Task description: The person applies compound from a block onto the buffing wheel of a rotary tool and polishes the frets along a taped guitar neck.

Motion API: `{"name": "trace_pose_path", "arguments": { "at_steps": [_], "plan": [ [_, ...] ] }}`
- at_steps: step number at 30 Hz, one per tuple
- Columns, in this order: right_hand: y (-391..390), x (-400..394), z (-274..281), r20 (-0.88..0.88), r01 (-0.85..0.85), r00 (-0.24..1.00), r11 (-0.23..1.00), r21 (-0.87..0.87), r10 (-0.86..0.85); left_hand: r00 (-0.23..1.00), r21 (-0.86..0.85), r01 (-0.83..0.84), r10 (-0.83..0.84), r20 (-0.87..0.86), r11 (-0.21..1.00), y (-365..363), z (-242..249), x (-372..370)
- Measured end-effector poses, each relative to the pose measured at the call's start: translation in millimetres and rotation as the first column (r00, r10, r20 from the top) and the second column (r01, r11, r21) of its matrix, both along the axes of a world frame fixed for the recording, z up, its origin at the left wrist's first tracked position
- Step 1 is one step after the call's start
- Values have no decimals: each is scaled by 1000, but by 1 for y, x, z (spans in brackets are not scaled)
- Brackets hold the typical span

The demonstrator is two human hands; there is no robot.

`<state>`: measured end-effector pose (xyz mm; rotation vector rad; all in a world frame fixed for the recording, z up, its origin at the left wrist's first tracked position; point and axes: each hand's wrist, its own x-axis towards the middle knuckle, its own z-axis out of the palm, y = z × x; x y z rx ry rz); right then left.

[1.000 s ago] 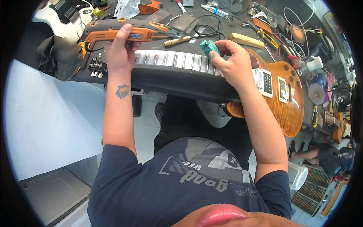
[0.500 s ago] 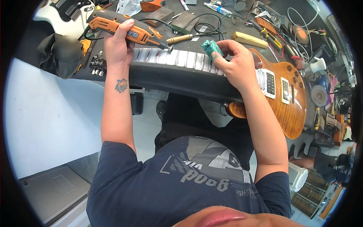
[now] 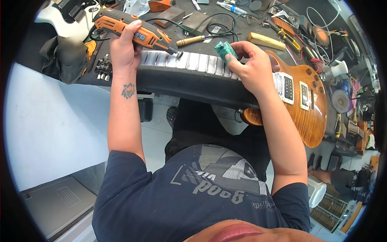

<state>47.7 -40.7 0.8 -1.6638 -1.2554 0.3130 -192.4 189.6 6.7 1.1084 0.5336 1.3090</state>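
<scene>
Left hand (image 3: 124,47) is wrapped around the orange rotary tool (image 3: 131,28), fingers closed on its body, tip angled down at the taped guitar neck (image 3: 189,62) lying across the bench edge. Right hand (image 3: 250,68) pinches a green compound block (image 3: 224,50) between thumb and fingertips, resting over the neck near the amber guitar body (image 3: 300,103). Tool looks rigid and light enough for one hand; best held mid-body (cord (image 3: 209,22) trails behind and could drag). Block likely waxy and crumbly, so a light pinch. Neck's finish probably scratches easily
</scene>
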Motion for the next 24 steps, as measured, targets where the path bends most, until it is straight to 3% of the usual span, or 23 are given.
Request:
{"name": "trace_pose_path", "arguments": {
  "at_steps": [14,17,20,24],
  "plan": [
    [0,1,-2,12,-8,1000,1000,20,8,999,-15,-25,25,32,1000,-12,7,5],
    [0,-1,2,-24,2,1000,1000,-24,-3,999,48,43,-41,-32,998,2,-2,-6],
    [0,0,0,14,-9,1000,1000,10,9,998,-5,67,-67,-15,998,1,-3,-9],
    [0,-1,0,0,-1,1000,1000,3,1,999,12,-1,1,54,1000,-7,1,2]
  ]
}}
